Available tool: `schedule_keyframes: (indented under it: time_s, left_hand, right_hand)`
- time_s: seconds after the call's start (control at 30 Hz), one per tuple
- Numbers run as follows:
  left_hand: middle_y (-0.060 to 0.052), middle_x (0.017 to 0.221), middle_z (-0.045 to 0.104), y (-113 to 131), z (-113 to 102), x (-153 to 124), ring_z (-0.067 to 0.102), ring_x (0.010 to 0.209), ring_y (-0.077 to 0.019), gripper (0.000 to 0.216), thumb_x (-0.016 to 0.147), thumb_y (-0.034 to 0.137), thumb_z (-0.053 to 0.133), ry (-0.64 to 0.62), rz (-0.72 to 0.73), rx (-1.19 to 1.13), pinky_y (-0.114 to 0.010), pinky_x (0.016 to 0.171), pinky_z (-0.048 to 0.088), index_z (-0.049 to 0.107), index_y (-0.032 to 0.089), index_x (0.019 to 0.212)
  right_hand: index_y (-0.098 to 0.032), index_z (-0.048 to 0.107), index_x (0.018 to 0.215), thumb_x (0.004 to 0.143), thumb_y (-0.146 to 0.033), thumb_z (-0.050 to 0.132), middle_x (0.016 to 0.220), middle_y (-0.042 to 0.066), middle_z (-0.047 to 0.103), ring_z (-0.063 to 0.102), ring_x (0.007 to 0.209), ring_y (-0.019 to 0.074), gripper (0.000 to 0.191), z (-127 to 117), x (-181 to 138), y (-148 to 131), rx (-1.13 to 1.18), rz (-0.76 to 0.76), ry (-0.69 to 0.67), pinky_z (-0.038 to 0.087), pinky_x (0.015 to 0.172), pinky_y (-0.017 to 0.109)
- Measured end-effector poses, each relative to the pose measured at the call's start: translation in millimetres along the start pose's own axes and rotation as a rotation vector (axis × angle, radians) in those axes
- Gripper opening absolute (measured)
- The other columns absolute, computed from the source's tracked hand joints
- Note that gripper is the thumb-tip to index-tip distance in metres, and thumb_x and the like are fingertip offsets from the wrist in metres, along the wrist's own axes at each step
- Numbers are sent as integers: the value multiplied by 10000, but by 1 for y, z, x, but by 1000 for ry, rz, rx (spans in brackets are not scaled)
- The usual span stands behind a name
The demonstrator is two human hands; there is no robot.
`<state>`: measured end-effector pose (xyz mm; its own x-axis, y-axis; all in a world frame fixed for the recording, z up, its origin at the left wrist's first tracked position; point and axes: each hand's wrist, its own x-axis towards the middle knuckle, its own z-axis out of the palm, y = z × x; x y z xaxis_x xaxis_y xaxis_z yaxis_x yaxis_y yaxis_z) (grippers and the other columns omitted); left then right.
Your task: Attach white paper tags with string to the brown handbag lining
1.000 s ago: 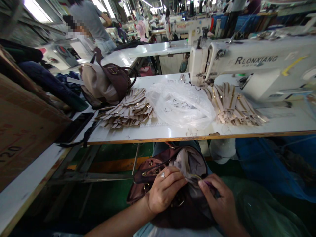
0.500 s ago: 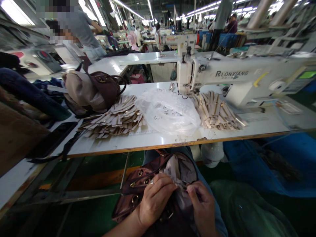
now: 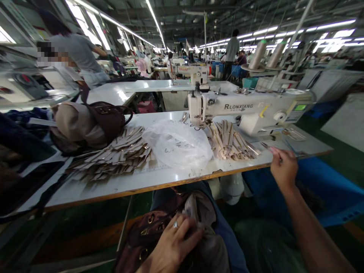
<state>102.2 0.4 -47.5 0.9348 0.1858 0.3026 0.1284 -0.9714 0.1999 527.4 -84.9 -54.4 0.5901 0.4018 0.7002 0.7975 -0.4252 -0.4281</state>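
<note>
A brown handbag (image 3: 148, 233) with metal eyelets and a grey lining (image 3: 200, 212) lies in my lap below the table edge. My left hand (image 3: 174, 244), a ring on one finger, rests on it with the fingers closed on the lining. My right hand (image 3: 281, 168) is stretched out to the front edge of the white table (image 3: 170, 178), right of a pile of beige strips (image 3: 230, 142). Its fingers are curled together, and a thin pointed object (image 3: 266, 145) shows at the fingertips. I cannot make out what it is.
A white sewing machine (image 3: 250, 112) stands at the back of the table. Left of it lie a clear plastic bag (image 3: 178, 144), a second pile of beige strips (image 3: 116, 155) and another brown handbag (image 3: 93, 123). A person (image 3: 75, 53) stands at the far left, with more machines behind.
My right hand has left the bag in my lap and reached up and right to the table edge. The left hand stays on the bag. The camera has tilted up.
</note>
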Motion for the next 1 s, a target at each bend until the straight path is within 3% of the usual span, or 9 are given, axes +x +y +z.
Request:
schedule_keyframes:
  time_s: [0.17, 0.3, 0.47, 0.53, 0.6, 0.67, 0.8, 0.9, 1.0]
  left_hand:
    - [-32, 1081, 561, 6, -1, 17, 486, 986, -206, 148, 892, 254, 547, -151, 35, 157, -378, 935, 365, 602, 222, 1026]
    - [-57, 954, 592, 10, -1, 25, 489, 964, -237, 178, 843, 339, 605, -260, 77, 320, -437, 974, 301, 639, 167, 874]
    - [-54, 909, 584, 14, -10, 33, 494, 926, -231, 102, 841, 233, 600, -312, 88, 336, -414, 951, 305, 643, 147, 874]
    - [-54, 894, 566, 14, -15, 37, 491, 927, -239, 93, 854, 221, 570, -320, 72, 319, -442, 935, 308, 630, 150, 851]
    - [-56, 914, 549, 13, -20, 39, 484, 946, -247, 88, 865, 211, 544, -335, 54, 306, -470, 935, 303, 612, 155, 864]
    - [-54, 933, 539, 10, -25, 37, 480, 947, -244, 85, 876, 203, 526, -346, 53, 294, -475, 925, 311, 598, 163, 895]
    - [-43, 915, 552, 3, -29, 23, 487, 894, -214, 87, 894, 192, 519, -273, 110, 258, -439, 867, 340, 593, 166, 931]
    - [-28, 860, 564, 0, -33, 10, 490, 841, -186, 123, 912, 147, 487, -140, 127, 210, -398, 819, 350, 598, 162, 962]
    - [-32, 839, 562, 0, -40, 3, 480, 818, -182, 161, 930, 140, 442, -62, 82, 169, -382, 787, 357, 600, 158, 954]
  right_hand:
    - [-154, 715, 945, 809, -196, 496, 943, 129, 653, 493, 901, 255, 261, 42, 54, 26, -129, -82, -107, 275, 789, 399]
    - [-158, 718, 813, 796, -218, 522, 859, 112, 658, 490, 883, 243, 206, 54, 68, 23, -125, -149, -154, 260, 773, 399]
    - [-140, 679, 936, 855, -331, 541, 1038, 173, 618, 474, 1068, 295, 250, 4, 32, -34, -41, -152, 80, 263, 931, 471]
    - [-169, 660, 875, 809, -279, 620, 922, 115, 643, 571, 913, 226, 134, -22, -9, -78, 212, -231, 50, 400, 874, 383]
    - [-205, 650, 816, 812, -242, 616, 794, 41, 651, 600, 752, 170, 50, -40, -58, -124, 551, -286, -382, 472, 735, 306]
    - [-188, 664, 863, 843, -263, 577, 773, 40, 654, 608, 718, 160, 117, -44, -104, -162, 690, -175, -847, 488, 670, 277]
    - [-157, 694, 957, 794, -266, 617, 927, 71, 681, 625, 859, 196, 211, -25, -153, -190, 964, 45, -1172, 499, 779, 322]
    - [-166, 730, 905, 799, -354, 621, 856, 54, 704, 635, 795, 192, 242, -6, -152, -186, 1124, 199, -1374, 507, 736, 327]
    - [-175, 738, 924, 733, -425, 686, 821, 41, 707, 634, 749, 186, 318, 0, -138, -186, 1184, 193, -1514, 509, 676, 303]
